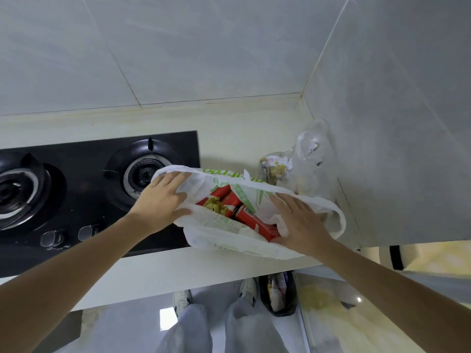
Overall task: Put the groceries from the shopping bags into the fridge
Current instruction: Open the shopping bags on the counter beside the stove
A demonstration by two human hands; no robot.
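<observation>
A white bag with green print sits on the table, overlapping the right edge of the black stove. The left hand grips the bag's left rim, fingers curled over the plastic and thumb under it. The right hand lies on the right rim with fingers spread almost flat, pressing the plastic outward; whether it pinches the plastic I cannot tell. Between them the mouth gapes, showing red boxes and a yellowish item inside. A clear bag stands behind, in the corner. A dark bag sits on the floor by the shoes.
</observation>
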